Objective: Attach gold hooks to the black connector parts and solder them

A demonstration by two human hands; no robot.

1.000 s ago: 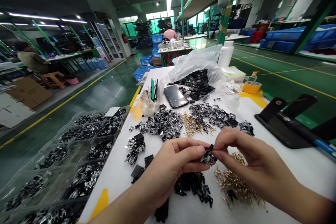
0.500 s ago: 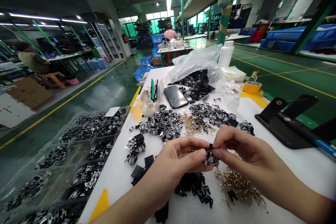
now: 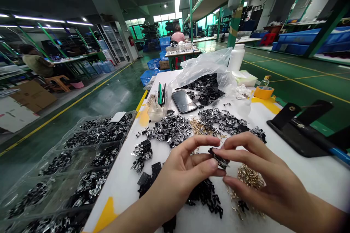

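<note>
My left hand (image 3: 186,171) and my right hand (image 3: 257,174) meet over the white table (image 3: 306,178), both pinching one small black and silver metal clip (image 3: 218,157) between fingertips. Under the hands lie a heap of black plastic pieces (image 3: 205,196) and a heap of gold-coloured springs (image 3: 248,178). Beyond the fingers are piles of silver and black clips (image 3: 172,129) and more gold springs (image 3: 201,126).
A clear compartment tray of clips (image 3: 82,160) sits at the left table edge. A phone (image 3: 183,101), a pen cup (image 3: 160,103), a plastic bag of black parts (image 3: 205,80), a white bottle (image 3: 236,56), yellow tape (image 3: 263,92) and a black tool (image 3: 300,127) stand farther back. People sit at distant benches.
Both hands have turned the clip to lie flatter between the fingers. My left fingers have spread a little, and the right hand has dropped lower over the gold springs.
</note>
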